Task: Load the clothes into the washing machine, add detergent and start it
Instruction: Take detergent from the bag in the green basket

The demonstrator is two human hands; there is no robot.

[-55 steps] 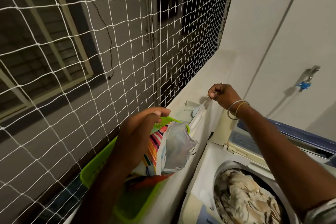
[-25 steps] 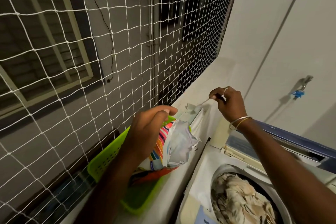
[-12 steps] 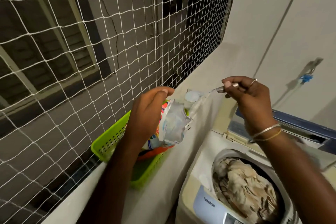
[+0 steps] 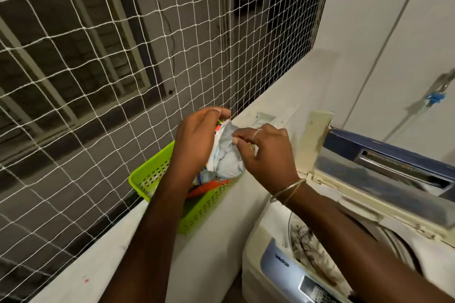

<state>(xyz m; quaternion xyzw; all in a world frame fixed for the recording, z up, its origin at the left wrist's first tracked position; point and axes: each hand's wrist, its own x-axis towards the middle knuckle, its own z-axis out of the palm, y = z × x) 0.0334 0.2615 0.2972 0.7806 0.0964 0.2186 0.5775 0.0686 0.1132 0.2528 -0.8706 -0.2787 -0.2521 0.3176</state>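
Note:
A white and blue detergent packet (image 4: 226,160) stands in a green basket (image 4: 152,174) on the ledge. My left hand (image 4: 197,140) grips the packet from the left, near its top. My right hand (image 4: 268,152) is at the packet's open mouth with its fingers pinched together; the metal spoon it held a moment ago is hidden behind the fingers and the packet. At the lower right the top-loading washing machine (image 4: 270,261) has its lid (image 4: 384,174) raised. Patterned clothes (image 4: 307,248) lie in the drum under my right forearm.
A white safety net (image 4: 98,81) closes off the window side behind the basket. The white ledge (image 4: 221,241) runs between the net and the machine. A tap with a blue fitting (image 4: 437,96) sticks out of the wall at the right.
My right hand took a spoon from the ledge and carried it left to the packet's mouth, where it is now out of sight. My left hand kept hold of the packet.

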